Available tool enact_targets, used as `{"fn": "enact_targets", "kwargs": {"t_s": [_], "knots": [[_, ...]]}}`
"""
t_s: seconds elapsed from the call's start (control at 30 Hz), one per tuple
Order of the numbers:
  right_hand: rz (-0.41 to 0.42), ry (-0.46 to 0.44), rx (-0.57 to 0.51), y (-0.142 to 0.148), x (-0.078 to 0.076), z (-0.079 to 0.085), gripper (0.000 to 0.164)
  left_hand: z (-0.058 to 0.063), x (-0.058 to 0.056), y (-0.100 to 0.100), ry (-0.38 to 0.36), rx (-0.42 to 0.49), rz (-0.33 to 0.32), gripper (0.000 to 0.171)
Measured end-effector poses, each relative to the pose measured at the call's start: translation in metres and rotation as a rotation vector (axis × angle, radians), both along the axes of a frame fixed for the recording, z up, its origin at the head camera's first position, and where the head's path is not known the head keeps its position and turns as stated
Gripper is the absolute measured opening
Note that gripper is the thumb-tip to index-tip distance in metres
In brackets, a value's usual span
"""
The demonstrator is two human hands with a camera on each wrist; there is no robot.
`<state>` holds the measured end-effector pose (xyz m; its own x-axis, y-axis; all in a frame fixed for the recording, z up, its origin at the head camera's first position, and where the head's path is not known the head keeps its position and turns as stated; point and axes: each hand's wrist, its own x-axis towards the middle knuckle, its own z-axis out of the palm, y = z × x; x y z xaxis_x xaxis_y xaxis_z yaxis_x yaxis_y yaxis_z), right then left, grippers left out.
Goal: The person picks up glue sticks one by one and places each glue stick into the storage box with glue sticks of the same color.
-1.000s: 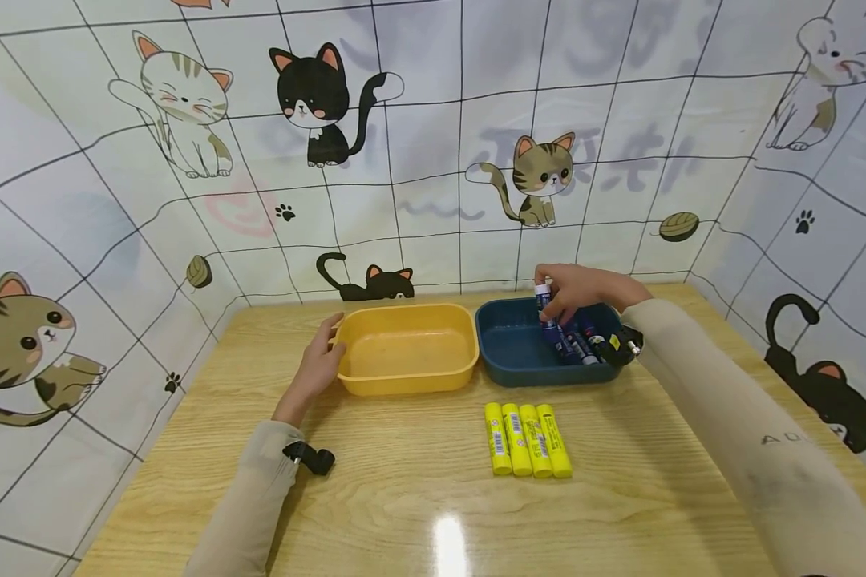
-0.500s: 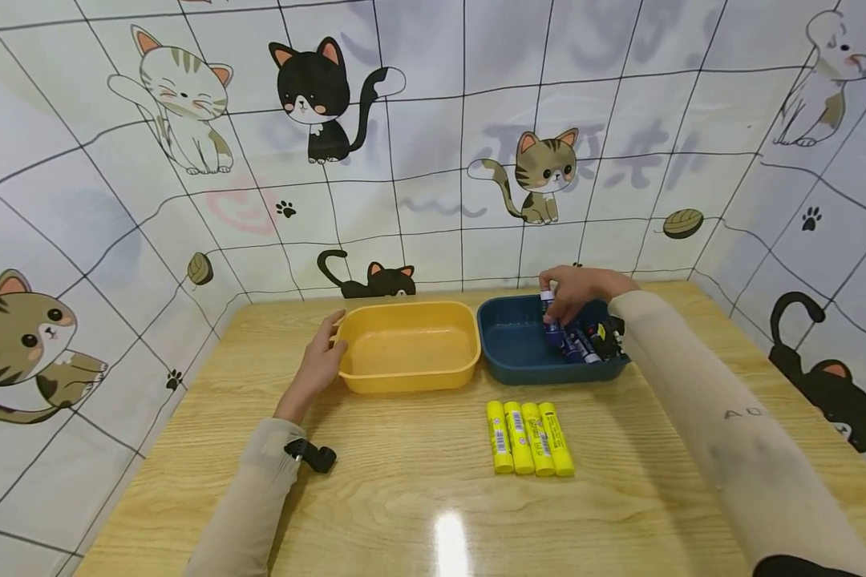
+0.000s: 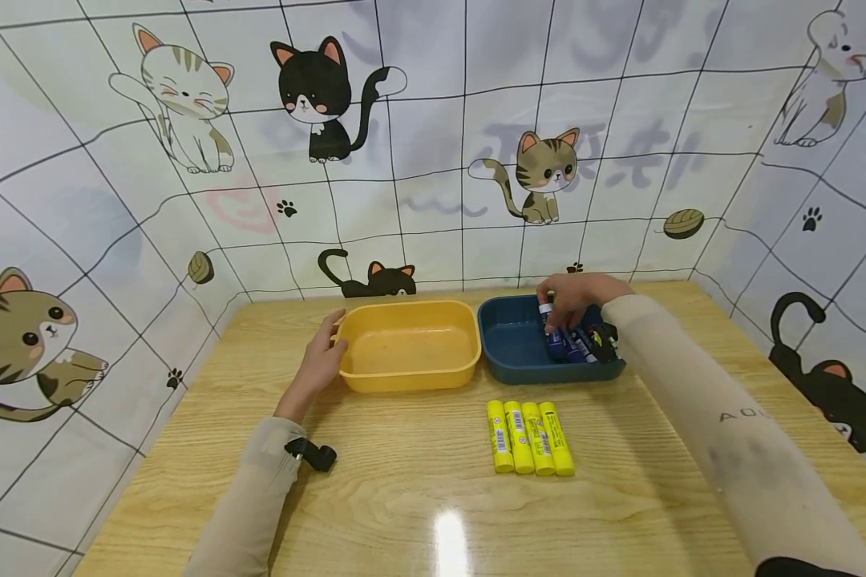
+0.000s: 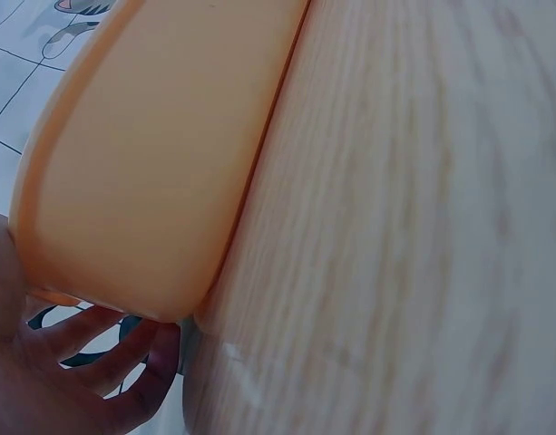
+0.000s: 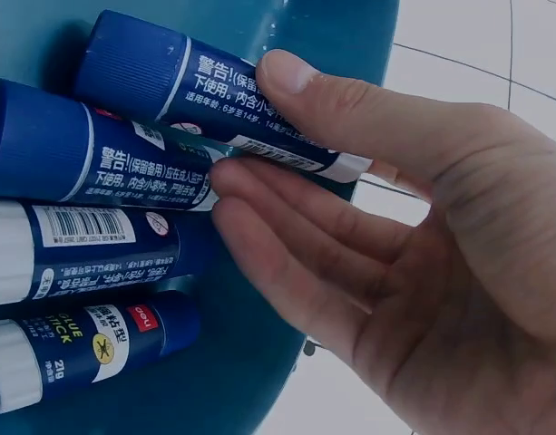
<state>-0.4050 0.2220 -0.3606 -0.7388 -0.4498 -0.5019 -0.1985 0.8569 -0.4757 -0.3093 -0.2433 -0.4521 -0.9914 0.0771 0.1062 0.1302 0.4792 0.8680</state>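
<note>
My right hand (image 3: 573,298) reaches into the blue plastic tray (image 3: 512,369) and pinches a blue glue stick (image 5: 228,100) between thumb and fingertips. In the right wrist view, several more blue glue sticks (image 5: 101,154) lie side by side below it, with white or blue ends toward the left. The held one slants at the end of this row, its white end near my palm. My left hand (image 3: 320,361) grips the left end of the yellow tray (image 3: 407,381); its fingers (image 4: 123,353) curl against the end wall.
Several yellow tubes (image 3: 530,438) lie in a row on the wooden table (image 3: 375,481) in front of the blue tray. The two trays stand side by side near the table's back edge. A cat-patterned wall covering (image 3: 433,200) rises behind and at both sides.
My right hand has lowered the glue stick from a more upright stance down into the blue tray, beside the others. The left hand stays at the yellow tray.
</note>
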Motion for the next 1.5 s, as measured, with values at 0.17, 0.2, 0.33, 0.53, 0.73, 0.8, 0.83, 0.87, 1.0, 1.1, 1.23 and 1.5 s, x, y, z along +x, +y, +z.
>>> {"fn": "enact_targets", "kwargs": {"t_s": [0.17,0.2,0.33,0.53,0.73,0.8,0.83,0.87,1.0,1.1,1.23,1.5], "knots": [[0.011,0.002,0.052,-0.003,0.004,0.000,0.024,-0.001,0.001,0.000,-0.007,0.001,-0.002,0.059],[0.008,-0.002,0.058,-0.003,0.004,0.001,0.024,-0.001,0.001,0.000,-0.009,-0.002,-0.003,0.059],[0.009,-0.009,0.067,-0.005,0.007,0.002,0.026,-0.001,0.000,0.000,-0.015,-0.002,0.003,0.058],[0.025,0.007,0.077,-0.006,0.009,0.001,0.030,-0.001,-0.001,-0.001,0.003,-0.024,0.011,0.053],[0.021,-0.043,0.078,-0.006,0.011,-0.003,0.031,-0.003,-0.001,-0.002,0.000,-0.030,0.015,0.050],[0.026,-0.050,0.092,-0.005,0.011,-0.004,0.032,-0.003,0.000,-0.002,-0.001,-0.029,0.013,0.049],[0.028,-0.054,0.098,-0.005,0.012,-0.005,0.033,-0.003,0.000,-0.002,0.001,-0.028,0.012,0.049],[0.034,-0.054,0.102,-0.005,0.012,-0.005,0.034,-0.003,0.000,-0.002,0.003,-0.025,0.014,0.048],[0.054,-0.040,0.116,-0.005,0.012,-0.006,0.037,-0.002,0.000,-0.001,0.010,-0.011,0.014,0.045],[0.058,-0.027,0.118,-0.004,0.011,-0.007,0.038,-0.001,0.000,0.000,0.013,-0.005,0.015,0.042],[0.050,-0.021,0.112,-0.003,0.010,-0.008,0.039,0.000,0.000,0.001,0.021,-0.011,0.015,0.040],[0.022,-0.023,0.097,0.000,0.011,-0.007,0.047,0.000,0.001,0.002,0.019,-0.026,0.018,0.039]]}}
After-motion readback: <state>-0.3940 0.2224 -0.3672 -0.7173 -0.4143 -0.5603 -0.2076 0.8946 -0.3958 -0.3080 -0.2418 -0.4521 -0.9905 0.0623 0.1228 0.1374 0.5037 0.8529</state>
